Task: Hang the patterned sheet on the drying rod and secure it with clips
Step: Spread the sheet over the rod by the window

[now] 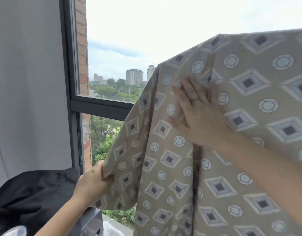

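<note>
The patterned sheet (232,167), tan with grey diamonds and pale circles, hangs draped from the upper right, its top fold running along a line where the drying rod lies hidden under the cloth. My left hand (94,181) grips the sheet's left edge low down, pulling it out to the side. My right hand (196,113) lies flat on the cloth with straight fingers, a ring on one finger. No clips are in view.
A dark-framed window (73,82) stands behind the sheet, with a brick wall edge and distant buildings outside. A white wall fills the left. A black cloth (31,198) lies at the lower left over a dark ledge (94,220).
</note>
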